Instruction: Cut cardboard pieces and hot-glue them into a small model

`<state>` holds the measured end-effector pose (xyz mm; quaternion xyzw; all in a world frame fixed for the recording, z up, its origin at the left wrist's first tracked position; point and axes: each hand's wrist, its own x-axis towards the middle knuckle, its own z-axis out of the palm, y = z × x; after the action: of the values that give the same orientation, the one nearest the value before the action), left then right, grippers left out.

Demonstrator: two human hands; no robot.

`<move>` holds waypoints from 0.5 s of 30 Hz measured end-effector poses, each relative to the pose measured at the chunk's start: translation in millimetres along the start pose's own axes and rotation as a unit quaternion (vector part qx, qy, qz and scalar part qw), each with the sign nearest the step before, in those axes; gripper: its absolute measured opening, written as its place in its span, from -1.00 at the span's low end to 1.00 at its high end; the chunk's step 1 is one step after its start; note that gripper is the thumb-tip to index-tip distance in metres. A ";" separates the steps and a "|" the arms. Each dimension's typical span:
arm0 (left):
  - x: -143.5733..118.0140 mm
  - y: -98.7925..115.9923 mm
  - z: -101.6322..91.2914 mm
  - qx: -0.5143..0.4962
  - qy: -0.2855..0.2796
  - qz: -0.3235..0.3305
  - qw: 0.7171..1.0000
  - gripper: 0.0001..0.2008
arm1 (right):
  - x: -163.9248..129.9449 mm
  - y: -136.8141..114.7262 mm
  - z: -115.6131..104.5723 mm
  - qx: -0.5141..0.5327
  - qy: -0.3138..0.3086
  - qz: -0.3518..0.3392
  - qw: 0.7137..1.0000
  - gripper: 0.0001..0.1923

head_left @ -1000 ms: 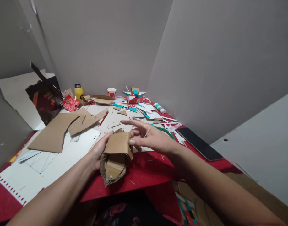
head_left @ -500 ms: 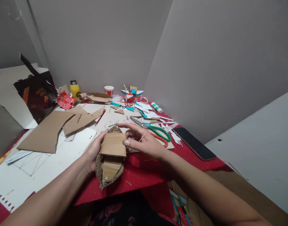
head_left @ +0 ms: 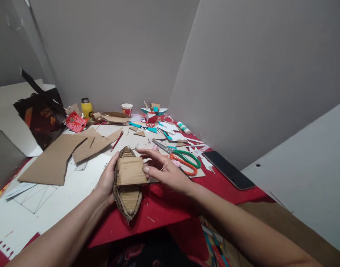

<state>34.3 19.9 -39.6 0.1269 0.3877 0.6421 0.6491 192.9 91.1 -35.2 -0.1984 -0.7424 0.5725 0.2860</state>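
Observation:
A small cardboard boat [head_left: 131,202] with layered, corrugated sides and pointed ends is held above the table's near edge. A bent cardboard piece [head_left: 131,171] spans its middle like a cabin. My left hand [head_left: 107,181] is closed around the boat's left side, its fingers partly hidden. At the right side, my right hand [head_left: 164,168] has its thumb tip against the cabin's edge and its index finger reaching toward the far end. A thin wooden stick [head_left: 164,166] pokes out between my right fingers. Some of those fingers are hidden.
Green-and-orange-handled scissors [head_left: 188,158] lie beyond my right hand, near paper scraps and a phone [head_left: 229,170]. Cut cardboard [head_left: 51,159] and a red pencil [head_left: 116,141] are leftward. Behind stand a yellow bottle [head_left: 86,109], a paper cup [head_left: 126,109] and a glue bottle [head_left: 183,128].
The boat has tilted and shifted slightly left, showing more of its cabin top and outer left side. Both hands keep nearly the same placement on it.

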 end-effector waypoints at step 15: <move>-2.5 0.3 4.0 0.000 0.051 0.088 0.995 -0.66 | 6.4 -4.2 14.9 0.107 0.032 0.062 0.992 -0.76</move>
<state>37.1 18.9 -35.8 0.1280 0.4077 0.7025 0.5691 178.5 83.0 -32.6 -0.2303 -0.6533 0.6588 0.2933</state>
